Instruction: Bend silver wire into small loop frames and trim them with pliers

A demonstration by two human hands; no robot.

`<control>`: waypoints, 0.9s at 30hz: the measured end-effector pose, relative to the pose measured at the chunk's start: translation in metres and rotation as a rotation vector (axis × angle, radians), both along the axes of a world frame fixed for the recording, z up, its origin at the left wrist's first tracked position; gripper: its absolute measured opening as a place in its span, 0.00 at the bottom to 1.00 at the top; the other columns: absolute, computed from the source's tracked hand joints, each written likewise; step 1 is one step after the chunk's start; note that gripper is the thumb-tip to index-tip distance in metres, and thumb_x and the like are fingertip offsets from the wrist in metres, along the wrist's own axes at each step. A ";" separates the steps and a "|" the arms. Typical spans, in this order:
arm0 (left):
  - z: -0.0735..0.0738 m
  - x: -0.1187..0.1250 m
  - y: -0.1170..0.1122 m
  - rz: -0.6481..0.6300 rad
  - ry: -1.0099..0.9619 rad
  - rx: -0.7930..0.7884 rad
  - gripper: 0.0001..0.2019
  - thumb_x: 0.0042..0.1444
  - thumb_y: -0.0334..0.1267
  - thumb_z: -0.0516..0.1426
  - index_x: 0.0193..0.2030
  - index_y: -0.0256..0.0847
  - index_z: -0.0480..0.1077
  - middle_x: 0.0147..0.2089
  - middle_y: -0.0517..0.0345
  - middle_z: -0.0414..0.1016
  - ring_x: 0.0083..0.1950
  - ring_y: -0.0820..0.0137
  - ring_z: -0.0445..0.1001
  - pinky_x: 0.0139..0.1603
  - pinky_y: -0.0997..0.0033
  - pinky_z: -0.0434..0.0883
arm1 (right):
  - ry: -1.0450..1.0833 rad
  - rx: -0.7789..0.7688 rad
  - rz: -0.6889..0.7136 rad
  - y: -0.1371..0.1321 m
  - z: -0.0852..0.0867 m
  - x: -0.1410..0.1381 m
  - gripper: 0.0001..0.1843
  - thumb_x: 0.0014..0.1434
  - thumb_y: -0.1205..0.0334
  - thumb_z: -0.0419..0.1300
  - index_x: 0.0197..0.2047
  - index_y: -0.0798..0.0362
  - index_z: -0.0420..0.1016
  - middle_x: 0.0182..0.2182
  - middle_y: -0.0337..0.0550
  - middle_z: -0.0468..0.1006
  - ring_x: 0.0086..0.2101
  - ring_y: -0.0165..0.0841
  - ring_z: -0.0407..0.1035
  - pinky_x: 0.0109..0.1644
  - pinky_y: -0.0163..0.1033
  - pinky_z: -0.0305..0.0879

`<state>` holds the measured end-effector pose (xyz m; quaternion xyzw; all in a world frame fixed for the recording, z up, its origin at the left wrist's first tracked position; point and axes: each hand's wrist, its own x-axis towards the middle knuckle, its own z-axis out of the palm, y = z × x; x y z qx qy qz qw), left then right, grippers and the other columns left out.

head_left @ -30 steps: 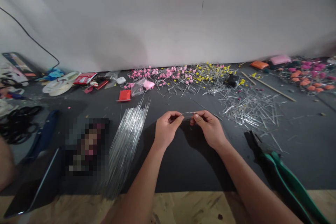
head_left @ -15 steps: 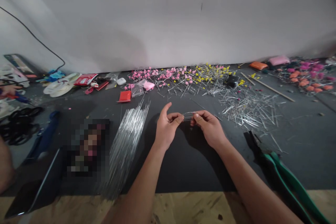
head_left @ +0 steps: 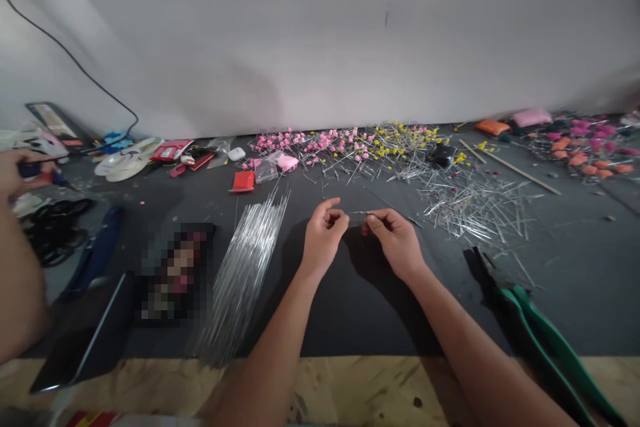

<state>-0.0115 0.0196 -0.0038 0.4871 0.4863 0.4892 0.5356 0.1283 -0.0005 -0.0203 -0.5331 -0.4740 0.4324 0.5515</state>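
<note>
A thin silvery wire (head_left: 357,213), which looks twisted, is stretched between my two hands above the dark tabletop. My left hand (head_left: 324,233) pinches its left end between thumb and fingers. At the other end, my right hand (head_left: 393,233) grips the wire with thumb and forefinger, the remaining fingers curled under. Left of my left forearm lies a bundle of long straight wires (head_left: 253,253). Beyond my right hand spreads a loose heap of short cut wires (head_left: 475,207). Pliers with green handles (head_left: 545,340) rest beside my right forearm.
Pink clay-tipped wires (head_left: 320,142) and yellow-tipped wires (head_left: 400,140) line the wall. A red packet (head_left: 243,181) lies near the bundle. Left are a phone-like dark device (head_left: 87,340), a blue tool (head_left: 97,250) and another person's arm (head_left: 17,273). Orange and magenta pieces (head_left: 580,147) sit far right.
The wire between my hands now looks like a single line, where several strands showed before. My left fingers have curled slightly. The other person's arm has come further into view at left.
</note>
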 end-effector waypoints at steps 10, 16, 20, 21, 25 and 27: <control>0.000 0.002 0.002 0.029 0.022 -0.020 0.15 0.47 0.35 0.57 0.43 0.37 0.65 0.29 0.63 0.67 0.23 0.80 0.64 0.26 0.78 0.63 | -0.118 0.027 -0.026 -0.002 0.004 -0.002 0.10 0.54 0.55 0.56 0.30 0.52 0.72 0.23 0.38 0.74 0.27 0.31 0.68 0.35 0.37 0.62; -0.001 0.004 0.002 0.089 0.054 -0.032 0.11 0.44 0.33 0.58 0.36 0.36 0.65 0.29 0.61 0.67 0.25 0.78 0.67 0.25 0.78 0.66 | -0.142 0.001 -0.035 -0.001 0.004 -0.003 0.10 0.53 0.55 0.57 0.30 0.52 0.72 0.23 0.39 0.74 0.27 0.31 0.67 0.34 0.37 0.62; -0.002 0.006 0.002 0.122 0.049 -0.022 0.10 0.42 0.31 0.58 0.33 0.36 0.64 0.29 0.61 0.66 0.26 0.77 0.67 0.26 0.76 0.69 | -0.150 -0.024 -0.035 -0.001 0.004 -0.003 0.12 0.53 0.53 0.56 0.32 0.53 0.73 0.24 0.39 0.75 0.27 0.32 0.67 0.33 0.38 0.62; -0.002 0.006 0.002 0.126 0.047 -0.021 0.10 0.41 0.31 0.58 0.33 0.37 0.64 0.28 0.61 0.66 0.27 0.77 0.67 0.27 0.75 0.69 | -0.152 -0.028 -0.035 -0.001 0.003 -0.003 0.12 0.53 0.53 0.56 0.32 0.53 0.73 0.24 0.40 0.75 0.27 0.32 0.68 0.33 0.38 0.62; -0.004 0.005 0.003 0.115 0.045 -0.013 0.10 0.40 0.30 0.57 0.33 0.37 0.64 0.29 0.60 0.68 0.29 0.75 0.68 0.29 0.74 0.71 | -0.163 -0.022 -0.037 -0.001 0.003 -0.003 0.12 0.53 0.53 0.56 0.33 0.52 0.73 0.24 0.40 0.75 0.27 0.32 0.68 0.33 0.38 0.62; -0.006 0.003 0.003 0.098 0.073 0.003 0.10 0.41 0.30 0.56 0.34 0.36 0.65 0.31 0.58 0.69 0.31 0.74 0.70 0.31 0.73 0.71 | -0.154 -0.018 -0.039 -0.001 0.003 -0.002 0.11 0.53 0.53 0.56 0.32 0.52 0.73 0.23 0.39 0.75 0.27 0.32 0.68 0.33 0.38 0.62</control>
